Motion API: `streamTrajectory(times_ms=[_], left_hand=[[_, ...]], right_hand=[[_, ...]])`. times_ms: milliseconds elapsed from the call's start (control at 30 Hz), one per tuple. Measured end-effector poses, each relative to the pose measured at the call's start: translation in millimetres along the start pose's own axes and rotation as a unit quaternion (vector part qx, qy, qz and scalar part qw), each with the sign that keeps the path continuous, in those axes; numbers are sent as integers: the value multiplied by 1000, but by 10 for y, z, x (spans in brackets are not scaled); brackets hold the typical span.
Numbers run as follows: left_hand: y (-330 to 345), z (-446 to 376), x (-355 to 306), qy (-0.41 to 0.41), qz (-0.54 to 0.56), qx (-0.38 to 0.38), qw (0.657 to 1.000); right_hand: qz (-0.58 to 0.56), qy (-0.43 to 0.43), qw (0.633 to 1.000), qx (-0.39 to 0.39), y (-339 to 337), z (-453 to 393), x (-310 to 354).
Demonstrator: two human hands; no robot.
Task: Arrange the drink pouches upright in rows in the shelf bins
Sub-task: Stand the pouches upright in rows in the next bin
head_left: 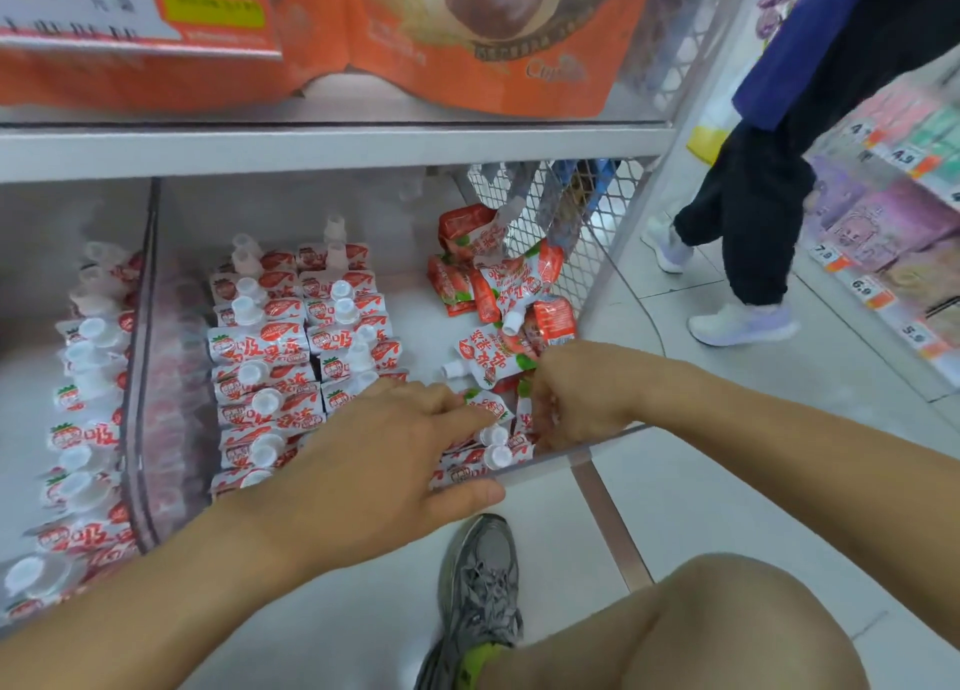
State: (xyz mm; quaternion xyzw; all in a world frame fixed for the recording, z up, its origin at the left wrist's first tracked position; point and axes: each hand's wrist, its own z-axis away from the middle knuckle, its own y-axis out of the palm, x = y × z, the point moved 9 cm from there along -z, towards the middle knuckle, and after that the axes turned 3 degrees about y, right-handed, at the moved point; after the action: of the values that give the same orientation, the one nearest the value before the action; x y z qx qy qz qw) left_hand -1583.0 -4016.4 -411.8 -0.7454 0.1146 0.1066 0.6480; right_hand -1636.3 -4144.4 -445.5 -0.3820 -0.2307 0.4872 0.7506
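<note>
Your left hand (395, 450) rests flat and open on the pouches at the front of the bin (571, 453), your right hand (563, 398) pinches one pouch, and the messy pile (498, 294) lies just behind it, tipped sideways.

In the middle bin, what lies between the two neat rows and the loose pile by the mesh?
Head view: a bare strip of bin floor separates the rows from the pile.
</note>
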Motion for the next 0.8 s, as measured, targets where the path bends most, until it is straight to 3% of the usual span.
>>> streamTrajectory(times_ms=[133,300,500,800], left_hand=[[-7,4,-8,0,15,-2,1000],[-59,0,-30,15,-8,-31,999],[-56,4,-36,6,-13,-20,1000],[18,8,17,-24,30,26,999]], right_hand=[[1,39,999,-15,-196,204,-51],[-128,51,977,-160,-817,545,-210],[-65,18,998,-5,-291,423,-23],[-27,42,989,-140,-366,428,-99]])
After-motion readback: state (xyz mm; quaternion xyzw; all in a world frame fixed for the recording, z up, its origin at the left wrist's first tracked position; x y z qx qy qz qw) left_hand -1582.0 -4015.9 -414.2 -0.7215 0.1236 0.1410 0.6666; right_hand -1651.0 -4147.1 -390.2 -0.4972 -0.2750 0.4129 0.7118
